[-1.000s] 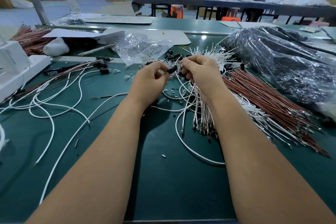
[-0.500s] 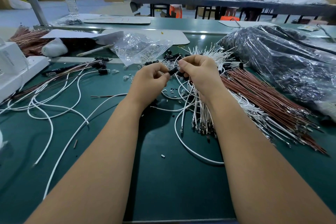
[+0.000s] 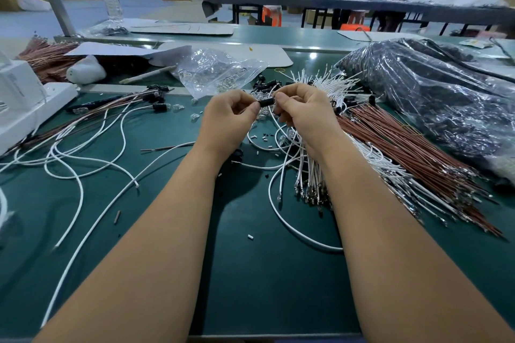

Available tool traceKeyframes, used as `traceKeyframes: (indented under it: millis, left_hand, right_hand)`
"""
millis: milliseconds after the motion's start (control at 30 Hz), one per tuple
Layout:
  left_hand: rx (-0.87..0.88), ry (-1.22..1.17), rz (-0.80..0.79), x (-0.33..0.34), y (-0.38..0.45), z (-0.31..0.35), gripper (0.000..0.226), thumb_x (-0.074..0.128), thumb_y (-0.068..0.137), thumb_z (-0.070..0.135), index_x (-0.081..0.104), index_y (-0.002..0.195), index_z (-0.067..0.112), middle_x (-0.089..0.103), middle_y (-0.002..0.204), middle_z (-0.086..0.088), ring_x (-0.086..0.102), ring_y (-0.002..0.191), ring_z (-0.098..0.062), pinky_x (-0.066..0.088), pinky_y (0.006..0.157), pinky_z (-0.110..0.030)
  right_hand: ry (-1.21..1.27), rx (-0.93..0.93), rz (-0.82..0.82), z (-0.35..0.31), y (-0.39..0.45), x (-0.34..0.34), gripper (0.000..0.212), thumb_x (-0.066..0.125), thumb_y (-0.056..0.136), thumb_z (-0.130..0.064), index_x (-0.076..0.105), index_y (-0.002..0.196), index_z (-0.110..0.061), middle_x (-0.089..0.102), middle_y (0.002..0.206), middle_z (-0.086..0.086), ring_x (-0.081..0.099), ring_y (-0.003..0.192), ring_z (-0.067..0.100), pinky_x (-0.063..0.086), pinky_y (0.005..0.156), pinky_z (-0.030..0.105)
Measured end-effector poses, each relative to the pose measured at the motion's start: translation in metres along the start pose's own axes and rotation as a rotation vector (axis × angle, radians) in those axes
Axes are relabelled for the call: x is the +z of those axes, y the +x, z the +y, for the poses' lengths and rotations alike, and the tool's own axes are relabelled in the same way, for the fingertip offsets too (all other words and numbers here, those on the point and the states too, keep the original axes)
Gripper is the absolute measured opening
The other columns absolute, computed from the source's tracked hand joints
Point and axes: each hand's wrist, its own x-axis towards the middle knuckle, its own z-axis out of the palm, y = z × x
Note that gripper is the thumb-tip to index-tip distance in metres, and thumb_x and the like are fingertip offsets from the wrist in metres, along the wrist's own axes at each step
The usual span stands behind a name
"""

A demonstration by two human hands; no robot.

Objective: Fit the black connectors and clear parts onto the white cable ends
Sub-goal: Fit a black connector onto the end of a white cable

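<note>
Little has shifted: both hands remain together above the green desk [image 3: 172, 231]. Finished white cables with black ends [image 3: 156, 99] lie left; left hand [image 3: 227, 120] and right hand [image 3: 302, 111] pinch one small black cylindrical connector [image 3: 266, 103]; the large white cable bundle [image 3: 328, 86] awaits.

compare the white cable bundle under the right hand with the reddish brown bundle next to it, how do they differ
The white cable bundle is white; the reddish brown bundle is copper-red. The white bundle lies partly under the right hand; the reddish brown bundle lies farther right, toward the dark plastic bag, untouched. The white bundle's near ends cluster tightly; the reddish brown one's fan out. Both lie on the green mat.
</note>
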Motion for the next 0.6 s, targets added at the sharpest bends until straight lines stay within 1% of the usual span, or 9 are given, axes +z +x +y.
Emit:
traceKeyframes:
  millis: [100,167,267,400,500,600]
  left_hand:
    - [0.001,-0.003,-0.012,0.0000,-0.0002,0.0006,0.007,0.066,0.088,0.012,0.067,0.082,0.016,0.065,0.071,-0.009,0.051,0.060,-0.010,0.041,0.057,-0.017]
    - [-0.003,-0.026,-0.016,0.0000,-0.0003,0.0010,0.009,0.066,0.087,0.011,0.067,0.080,0.017,0.064,0.070,-0.008,0.049,0.057,-0.008,0.039,0.055,-0.015]
    - [-0.027,-0.057,-0.014,0.0005,-0.0001,0.0019,0.009,0.066,0.088,0.011,0.067,0.080,0.015,0.062,0.066,0.000,0.047,0.050,0.003,0.036,0.052,-0.009]
    - [-0.065,-0.084,-0.005,0.0025,-0.0004,0.0060,0.013,0.064,0.089,0.010,0.067,0.077,0.012,0.062,0.061,0.005,0.049,0.046,0.006,0.036,0.050,-0.006]
    - [-0.122,-0.119,0.008,0.0053,-0.0022,0.0084,0.018,0.064,0.089,0.010,0.066,0.072,0.013,0.059,0.058,0.005,0.046,0.040,0.005,0.033,0.045,-0.005]
    - [-0.187,-0.173,0.023,0.0063,-0.0033,0.0094,0.019,0.063,0.090,0.008,0.065,0.071,0.013,0.059,0.059,0.002,0.042,0.035,0.003,0.031,0.042,-0.006]
  right_hand:
    - [-0.068,0.011,0.036,0.0006,0.0008,0.0012,0.014,0.062,0.092,-0.010,0.063,0.079,-0.015,0.057,0.065,0.000,0.051,0.053,0.004,0.040,0.052,0.015]
    - [-0.086,0.022,0.048,0.0014,0.0014,0.0022,0.015,0.063,0.092,-0.011,0.062,0.077,-0.016,0.057,0.064,-0.002,0.050,0.054,0.005,0.039,0.053,0.016]
    - [0.056,0.057,0.035,0.0008,0.0018,0.0040,0.014,0.061,0.093,-0.009,0.061,0.080,-0.013,0.057,0.062,0.000,0.049,0.047,0.005,0.041,0.048,0.016]
    - [0.245,0.096,0.054,0.0016,0.0014,0.0057,0.015,0.062,0.092,-0.008,0.059,0.078,-0.010,0.058,0.064,0.005,0.050,0.048,0.009,0.043,0.050,0.019]
    - [0.285,0.076,0.034,0.0049,0.0007,0.0055,0.017,0.061,0.093,-0.008,0.058,0.076,-0.008,0.058,0.060,0.004,0.050,0.052,0.013,0.044,0.054,0.022]
    - [0.264,0.045,0.001,0.0073,0.0002,0.0060,0.017,0.060,0.094,-0.010,0.057,0.077,-0.008,0.057,0.060,0.004,0.050,0.053,0.012,0.044,0.055,0.023]
